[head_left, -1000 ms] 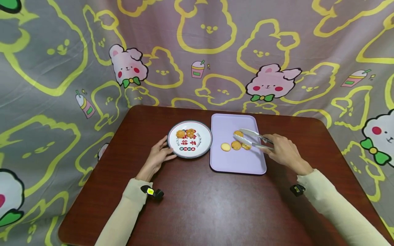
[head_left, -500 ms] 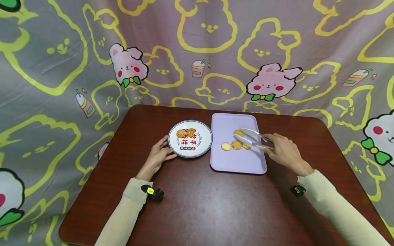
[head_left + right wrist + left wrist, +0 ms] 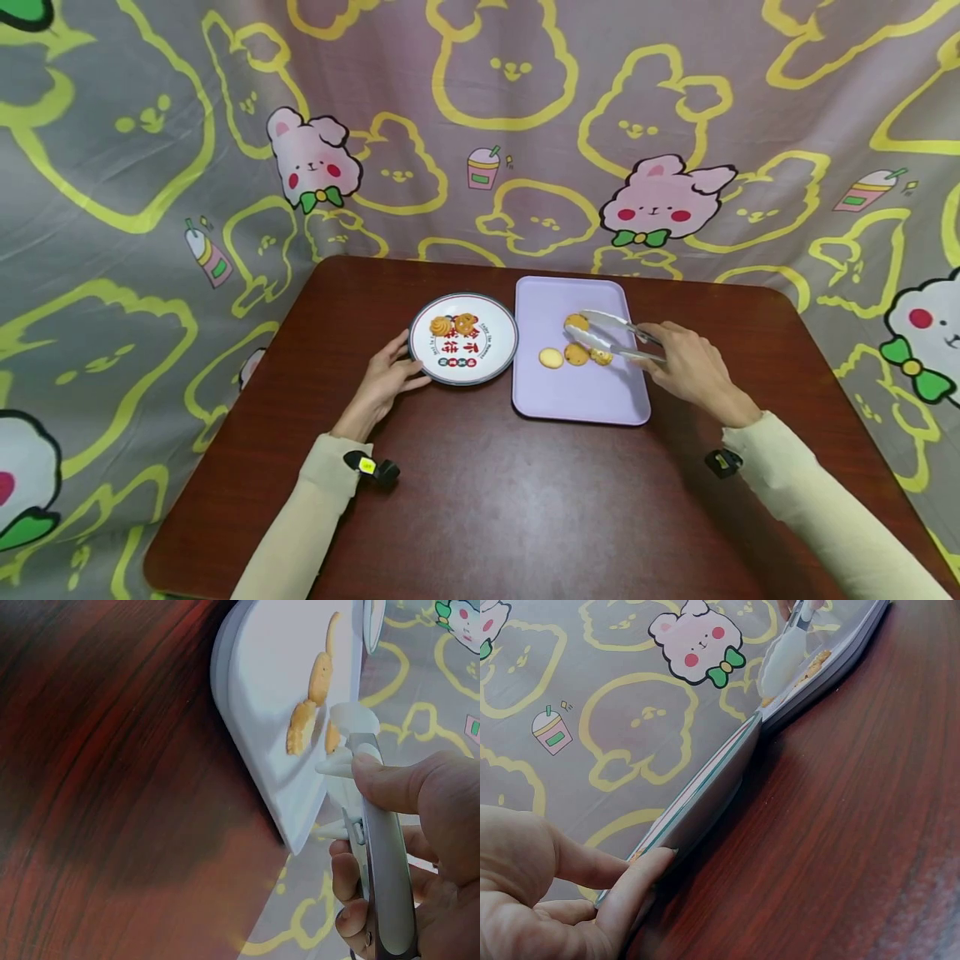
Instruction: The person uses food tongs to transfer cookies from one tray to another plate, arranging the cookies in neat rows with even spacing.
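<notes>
My left hand (image 3: 381,385) holds the left rim of a round white plate (image 3: 491,360) with dark edging and red printed characters. In the left wrist view its thumb and fingers pinch that rim. Two cookies (image 3: 440,326) sit on the plate's far part. Gripped in my right hand (image 3: 693,368) are metal tongs (image 3: 388,877) with whitish tips, spread over the lilac tray (image 3: 570,400). Their tips are around a round cookie (image 3: 576,321) at the back of the group. Nearer on the tray lie a pale cookie (image 3: 551,358), a brown cookie (image 3: 576,354) and a lumpy cookie (image 3: 601,357).
Plate and tray stand side by side on a dark red-brown wooden table (image 3: 487,500). Behind and to the left hangs a patterned cloth (image 3: 540,158). Dark straps with small devices sit on both wrists.
The tongs have shifted slightly to the left, and the back cookie between their tips has moved left with them. My left hand and the plate have stayed in place.
</notes>
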Motion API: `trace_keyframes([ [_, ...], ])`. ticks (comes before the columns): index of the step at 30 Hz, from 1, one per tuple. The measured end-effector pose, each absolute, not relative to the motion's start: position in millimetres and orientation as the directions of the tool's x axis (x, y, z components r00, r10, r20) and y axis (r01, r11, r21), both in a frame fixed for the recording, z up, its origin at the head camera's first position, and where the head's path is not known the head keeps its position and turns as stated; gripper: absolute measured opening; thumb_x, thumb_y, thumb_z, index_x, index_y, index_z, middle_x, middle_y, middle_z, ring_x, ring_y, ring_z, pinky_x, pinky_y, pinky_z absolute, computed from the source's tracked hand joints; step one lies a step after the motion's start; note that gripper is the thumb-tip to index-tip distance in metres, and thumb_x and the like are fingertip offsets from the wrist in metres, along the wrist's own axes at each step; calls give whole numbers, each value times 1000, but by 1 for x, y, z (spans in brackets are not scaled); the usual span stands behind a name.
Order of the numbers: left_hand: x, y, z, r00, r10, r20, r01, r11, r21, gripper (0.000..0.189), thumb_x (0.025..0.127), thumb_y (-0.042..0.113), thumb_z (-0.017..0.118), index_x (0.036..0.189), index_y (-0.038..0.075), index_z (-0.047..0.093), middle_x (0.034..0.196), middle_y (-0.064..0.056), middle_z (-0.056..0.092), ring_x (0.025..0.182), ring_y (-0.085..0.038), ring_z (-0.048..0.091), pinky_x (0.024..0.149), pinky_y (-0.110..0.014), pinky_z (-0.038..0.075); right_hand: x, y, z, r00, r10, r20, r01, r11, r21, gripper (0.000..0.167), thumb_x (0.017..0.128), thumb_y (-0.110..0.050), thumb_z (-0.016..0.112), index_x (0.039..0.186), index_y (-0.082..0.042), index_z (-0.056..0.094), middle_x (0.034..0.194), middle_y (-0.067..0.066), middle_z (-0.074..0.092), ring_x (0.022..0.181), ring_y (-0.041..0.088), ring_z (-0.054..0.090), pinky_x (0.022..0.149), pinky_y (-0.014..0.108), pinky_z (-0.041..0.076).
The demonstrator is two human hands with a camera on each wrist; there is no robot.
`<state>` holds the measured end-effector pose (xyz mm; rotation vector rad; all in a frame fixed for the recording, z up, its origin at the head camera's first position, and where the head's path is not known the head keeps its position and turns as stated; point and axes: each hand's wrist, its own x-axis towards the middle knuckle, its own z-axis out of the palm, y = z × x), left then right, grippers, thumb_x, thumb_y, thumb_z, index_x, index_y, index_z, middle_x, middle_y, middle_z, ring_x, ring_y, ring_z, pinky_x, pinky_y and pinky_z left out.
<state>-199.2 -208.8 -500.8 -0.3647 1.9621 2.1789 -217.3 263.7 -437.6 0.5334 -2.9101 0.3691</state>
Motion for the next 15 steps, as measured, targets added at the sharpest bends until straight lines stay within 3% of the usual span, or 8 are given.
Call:
trace_keyframes([
  [8,-198,-209,-501,-951,-26,-309,-304,-113,946,80,102,-10,53,168,20,21,163,-22,32,111,-21,65,87,-28,68,-218,249,-435,-918,-349,186,-386,896,-222,58,89,-32,83,136,-4,65,124,20,70,85,30,64,58,46,58],
  [15,-198,-210,-501,-949,-31,-313,-309,-100,946,79,102,-8,54,168,21,21,164,-21,32,115,-24,65,89,-28,68,-222,236,-432,-899,-384,210,-425,879,-216,56,90,-33,82,137,-7,65,118,15,71,82,27,61,56,43,55],
])
